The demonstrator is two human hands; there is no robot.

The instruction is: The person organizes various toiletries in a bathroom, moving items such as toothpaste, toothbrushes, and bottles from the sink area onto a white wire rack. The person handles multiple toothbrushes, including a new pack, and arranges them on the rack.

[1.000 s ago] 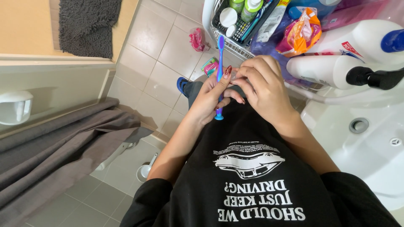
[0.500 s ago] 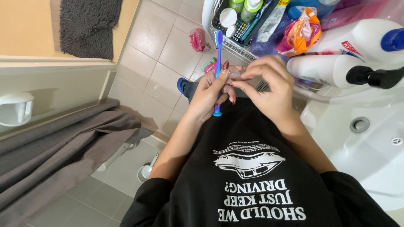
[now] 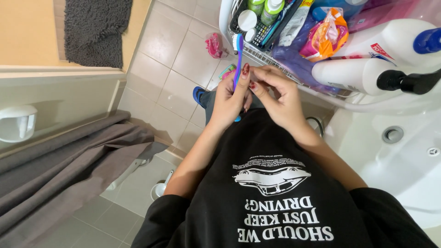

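A toothbrush (image 3: 238,59) with a blue-and-purple handle stood nearly upright a little above the middle of the frame, its white bristle head at the top and its blue lower tip showing just below the palm. The left hand (image 3: 229,98) was closed round the handle, the fingers curled about it and the thumb, with a dark red nail, pressed against the shaft. The right hand (image 3: 280,98) sat just beside it on the right, its fingers bent inward and its fingertips drawn together close to the handle; whether they pinched anything could not be told. Both forearms ran down toward the lower middle of the frame, over a black shirt (image 3: 275,193) with a white print.

Behind the brush head, in the upper middle, a wire basket (image 3: 262,34) held tubes and small containers with white and green caps. To its right lay a pink and orange packet (image 3: 328,36), and further right two large white bottles (image 3: 358,73) lay on their sides, one with a black pump and one with a blue cap. A white basin (image 3: 399,151) with its drain filled the right side. On the beige floor tiles (image 3: 170,50) in the upper middle lay a small pink object (image 3: 213,45). A grey mat (image 3: 94,30) occupied the upper left, and a grey curtain (image 3: 64,165) hung across the lower left.
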